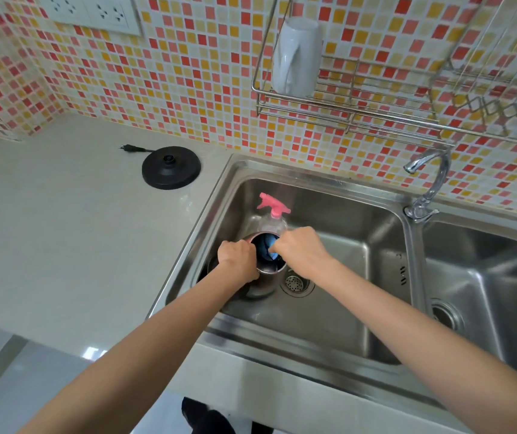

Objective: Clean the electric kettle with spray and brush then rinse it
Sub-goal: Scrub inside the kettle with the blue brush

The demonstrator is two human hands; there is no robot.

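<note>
Head view, kitchen sink: a person scrubs the inside of a steel electric kettle point(266, 281), which stands upright in the left basin of a double sink point(347, 214) just beside the drain strainer point(296, 283), near the centre of the frame. Working inside the basin looks meant to catch any runoff.

The left hand point(238, 260) curls around the kettle's rim and upper wall, apparently to steady it against the scrubbing. The right hand point(301, 249) is closed in a grip on a blue brush point(272, 246), only partly visible, pushed down into the kettle's open mouth.

A clear spray bottle point(274, 216) with a pink trigger stands just behind the kettle in the same basin, close by for another spray.

The black kettle base point(171, 167) sits well apart on the tabletop point(63, 230) at the left of the frame, its plug point(127, 148) lying loose on the surface, away from the water. The faucet point(429, 180) at the right shows no water running; rinsing appears yet to come.
</note>
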